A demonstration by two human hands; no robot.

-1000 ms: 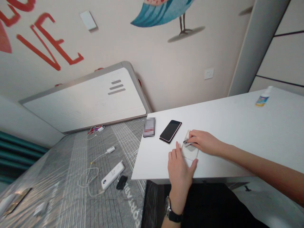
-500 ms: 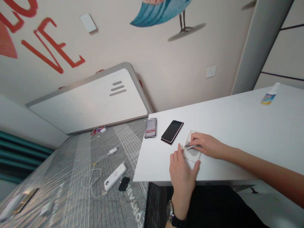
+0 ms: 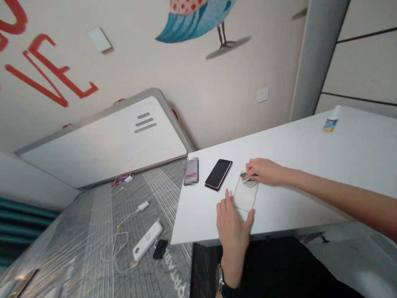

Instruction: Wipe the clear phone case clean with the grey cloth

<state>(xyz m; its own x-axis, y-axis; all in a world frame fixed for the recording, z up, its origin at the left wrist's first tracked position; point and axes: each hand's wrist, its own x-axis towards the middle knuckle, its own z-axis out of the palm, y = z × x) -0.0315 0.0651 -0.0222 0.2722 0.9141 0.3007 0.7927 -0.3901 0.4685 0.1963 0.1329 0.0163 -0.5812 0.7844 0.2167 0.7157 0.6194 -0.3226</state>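
Observation:
A clear phone case (image 3: 244, 198) lies flat on the white table (image 3: 291, 153). My left hand (image 3: 232, 225) grips its near end, with the thumb at one side and the fingers at the other. In my right hand (image 3: 263, 170) is a bunched grey cloth (image 3: 248, 179), pinched and pressed onto the far end of the case. A dark patch shows at that far end, beside the cloth. Left of the case rests a phone (image 3: 218, 174) with a black screen.
A blurred-out flat item (image 3: 191, 171) sits at the table's left corner. Far right stands a small spray bottle (image 3: 330, 121). On the bed to the left lie a white power bank (image 3: 148, 241), a black gadget (image 3: 160, 249) and a cabled adapter (image 3: 143, 205).
My right hand has slid the cloth from the middle of the case to its far end, uncovering the middle. My left hand keeps its hold. The view has shifted slightly right.

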